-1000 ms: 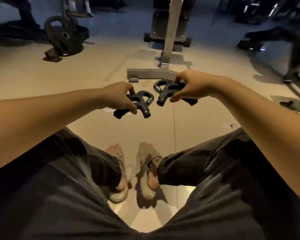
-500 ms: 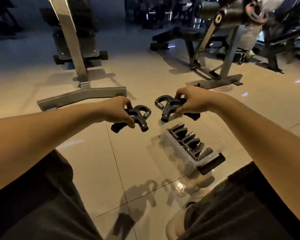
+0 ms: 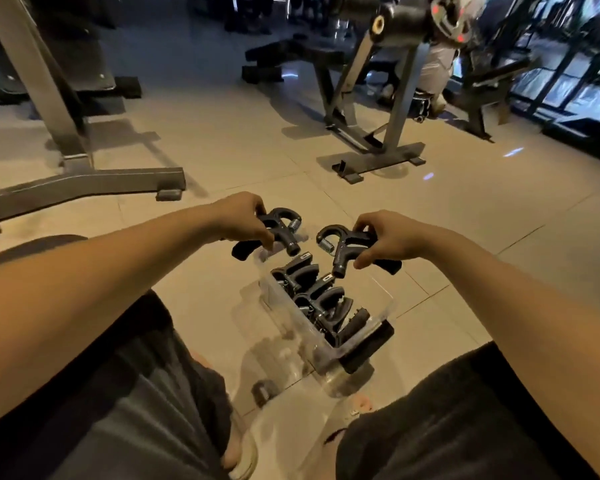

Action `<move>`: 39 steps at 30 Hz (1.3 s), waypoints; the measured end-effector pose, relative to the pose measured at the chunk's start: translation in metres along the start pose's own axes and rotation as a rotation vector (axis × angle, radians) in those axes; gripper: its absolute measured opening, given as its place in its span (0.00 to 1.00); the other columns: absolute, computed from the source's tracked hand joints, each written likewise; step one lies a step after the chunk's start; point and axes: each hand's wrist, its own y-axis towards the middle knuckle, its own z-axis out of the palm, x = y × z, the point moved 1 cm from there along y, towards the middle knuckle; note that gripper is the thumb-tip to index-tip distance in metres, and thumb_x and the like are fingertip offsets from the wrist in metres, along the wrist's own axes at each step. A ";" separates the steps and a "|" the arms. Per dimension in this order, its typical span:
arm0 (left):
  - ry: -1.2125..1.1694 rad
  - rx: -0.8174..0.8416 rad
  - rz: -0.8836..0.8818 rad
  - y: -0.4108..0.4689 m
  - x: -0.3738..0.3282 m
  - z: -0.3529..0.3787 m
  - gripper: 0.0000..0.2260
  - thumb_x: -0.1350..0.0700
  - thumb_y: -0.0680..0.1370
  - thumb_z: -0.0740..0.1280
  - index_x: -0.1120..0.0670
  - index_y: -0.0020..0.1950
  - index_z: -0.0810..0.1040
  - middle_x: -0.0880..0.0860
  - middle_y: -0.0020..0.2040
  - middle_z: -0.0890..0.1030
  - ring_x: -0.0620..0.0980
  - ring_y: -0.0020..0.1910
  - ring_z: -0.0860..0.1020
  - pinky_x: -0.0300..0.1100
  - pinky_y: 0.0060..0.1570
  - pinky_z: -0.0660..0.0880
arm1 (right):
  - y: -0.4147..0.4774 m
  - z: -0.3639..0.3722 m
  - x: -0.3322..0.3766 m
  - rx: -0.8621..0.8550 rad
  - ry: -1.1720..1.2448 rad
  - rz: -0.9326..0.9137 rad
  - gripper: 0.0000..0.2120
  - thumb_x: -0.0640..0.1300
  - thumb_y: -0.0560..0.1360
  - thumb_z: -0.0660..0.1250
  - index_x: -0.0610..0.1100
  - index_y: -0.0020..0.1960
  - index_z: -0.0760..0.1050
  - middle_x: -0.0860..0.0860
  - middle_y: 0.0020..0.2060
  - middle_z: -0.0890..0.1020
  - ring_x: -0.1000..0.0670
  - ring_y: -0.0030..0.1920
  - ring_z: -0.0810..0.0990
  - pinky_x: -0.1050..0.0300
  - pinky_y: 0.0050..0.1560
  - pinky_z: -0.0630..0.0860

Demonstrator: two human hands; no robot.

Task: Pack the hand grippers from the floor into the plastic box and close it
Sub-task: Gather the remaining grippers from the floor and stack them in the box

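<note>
The left grip pinches one hand gripper, the right grip a second hand gripper, above the clear plastic box; its walls barely show, packed grippers blur together.

The clear plastic box stands open on the tiled floor with a row of packed grippers inside (black, handles up). Above its far end the left hand pinches one hand gripper and the right hand grips another hand gripper — the two tools near, apart.

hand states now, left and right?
Left hand: grips a hand gripper.
Right hand: grips another hand gripper, above the plastic box.
</note>
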 end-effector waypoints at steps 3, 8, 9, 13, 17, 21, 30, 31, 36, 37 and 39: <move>-0.017 0.017 -0.004 0.026 0.002 0.005 0.23 0.55 0.70 0.79 0.56 0.60 0.74 0.55 0.50 0.79 0.50 0.45 0.79 0.42 0.41 0.78 | 0.026 0.006 -0.006 0.026 -0.184 0.011 0.28 0.55 0.66 0.80 0.48 0.59 0.71 0.49 0.52 0.78 0.46 0.51 0.78 0.45 0.56 0.78; 0.037 0.056 0.007 0.071 -0.010 0.022 0.23 0.52 0.69 0.80 0.54 0.59 0.75 0.54 0.51 0.79 0.51 0.46 0.79 0.46 0.43 0.79 | 0.072 0.047 -0.032 0.149 -0.206 -0.048 0.28 0.55 0.65 0.80 0.49 0.55 0.67 0.49 0.47 0.78 0.45 0.47 0.77 0.46 0.48 0.78; 0.012 0.076 0.004 0.079 -0.011 0.025 0.23 0.53 0.69 0.80 0.54 0.59 0.75 0.53 0.50 0.80 0.50 0.44 0.79 0.43 0.39 0.77 | 0.078 0.057 -0.038 0.173 -0.214 -0.060 0.28 0.54 0.65 0.80 0.48 0.55 0.67 0.49 0.47 0.78 0.45 0.46 0.77 0.48 0.46 0.77; -0.006 0.101 -0.023 0.104 -0.004 0.030 0.24 0.53 0.69 0.80 0.55 0.60 0.75 0.53 0.49 0.79 0.49 0.44 0.79 0.43 0.41 0.77 | 0.105 0.088 -0.057 0.210 -0.278 -0.115 0.28 0.52 0.66 0.78 0.48 0.60 0.70 0.49 0.50 0.73 0.45 0.48 0.75 0.52 0.44 0.74; -0.042 0.060 -0.061 0.123 0.008 0.026 0.24 0.54 0.68 0.80 0.55 0.59 0.75 0.53 0.48 0.80 0.49 0.44 0.80 0.42 0.39 0.76 | 0.135 0.115 -0.066 0.183 -0.363 -0.186 0.29 0.51 0.67 0.77 0.50 0.65 0.70 0.48 0.55 0.74 0.44 0.51 0.76 0.51 0.46 0.74; -0.081 0.035 -0.105 0.133 0.023 0.026 0.22 0.53 0.68 0.80 0.54 0.57 0.75 0.52 0.47 0.80 0.50 0.43 0.80 0.42 0.39 0.78 | 0.164 0.136 -0.064 0.190 -0.454 -0.329 0.28 0.50 0.68 0.75 0.51 0.66 0.70 0.48 0.57 0.75 0.44 0.55 0.75 0.51 0.49 0.70; -0.129 0.069 -0.116 0.126 0.050 0.034 0.22 0.54 0.67 0.81 0.52 0.56 0.76 0.53 0.47 0.83 0.50 0.42 0.82 0.40 0.37 0.76 | 0.200 0.163 -0.078 0.295 -0.503 -0.458 0.27 0.48 0.70 0.73 0.52 0.67 0.70 0.49 0.67 0.72 0.44 0.63 0.72 0.48 0.58 0.69; -0.123 0.066 -0.111 0.125 0.049 0.032 0.22 0.53 0.67 0.81 0.51 0.56 0.76 0.53 0.47 0.83 0.51 0.43 0.82 0.41 0.38 0.77 | 0.201 0.165 -0.081 0.292 -0.504 -0.471 0.26 0.49 0.71 0.73 0.52 0.66 0.69 0.49 0.65 0.73 0.44 0.63 0.73 0.49 0.58 0.70; -0.196 0.009 -0.097 0.128 0.039 0.030 0.23 0.53 0.67 0.81 0.51 0.58 0.75 0.53 0.48 0.82 0.51 0.44 0.82 0.48 0.46 0.83 | 0.202 0.170 -0.090 0.264 -0.520 -0.522 0.27 0.52 0.71 0.73 0.53 0.68 0.69 0.50 0.62 0.74 0.46 0.62 0.73 0.49 0.59 0.71; -0.203 -0.004 -0.091 0.130 0.036 0.032 0.23 0.53 0.68 0.81 0.51 0.58 0.75 0.53 0.48 0.82 0.51 0.44 0.83 0.49 0.46 0.83 | 0.203 0.171 -0.091 0.262 -0.517 -0.526 0.28 0.51 0.71 0.73 0.53 0.68 0.69 0.50 0.63 0.73 0.46 0.63 0.72 0.49 0.59 0.71; -0.189 -0.008 -0.076 0.135 0.033 0.037 0.23 0.53 0.67 0.81 0.51 0.57 0.76 0.53 0.47 0.82 0.51 0.43 0.83 0.51 0.46 0.83 | 0.204 0.172 -0.091 0.253 -0.508 -0.539 0.29 0.50 0.70 0.74 0.53 0.69 0.69 0.50 0.63 0.73 0.45 0.63 0.73 0.49 0.60 0.72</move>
